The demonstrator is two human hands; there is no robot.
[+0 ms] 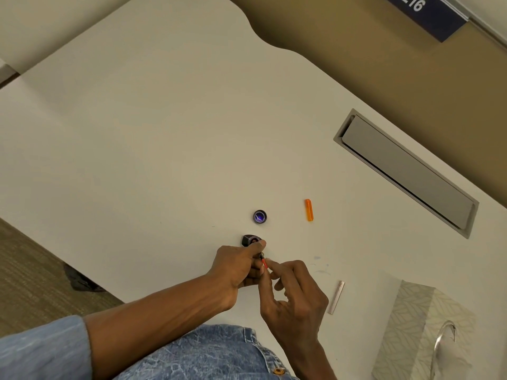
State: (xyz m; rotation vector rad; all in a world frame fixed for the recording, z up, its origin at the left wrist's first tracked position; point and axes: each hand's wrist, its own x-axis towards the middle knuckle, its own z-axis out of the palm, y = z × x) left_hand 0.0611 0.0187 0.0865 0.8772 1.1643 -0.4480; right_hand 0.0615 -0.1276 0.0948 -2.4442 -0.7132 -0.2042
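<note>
My left hand (238, 267) grips a small dark object (249, 239) low on the white table (137, 133); most of that object is hidden inside the fist. My right hand (295, 286) pinches a thin red piece (264, 263) between thumb and forefinger, right against the left hand's fingers. A small round dark cap with a purple sheen (259, 216) lies just beyond the hands. An orange translucent tube (309, 210) lies to the right of the cap. A slim silver strip (336, 297) lies to the right of my right hand.
A patterned tissue box (417, 333) stands at the lower right. A grey recessed cable flap (406, 171) is set into the table at the right. The table's left edge runs diagonally, with carpet (33, 275) beyond it.
</note>
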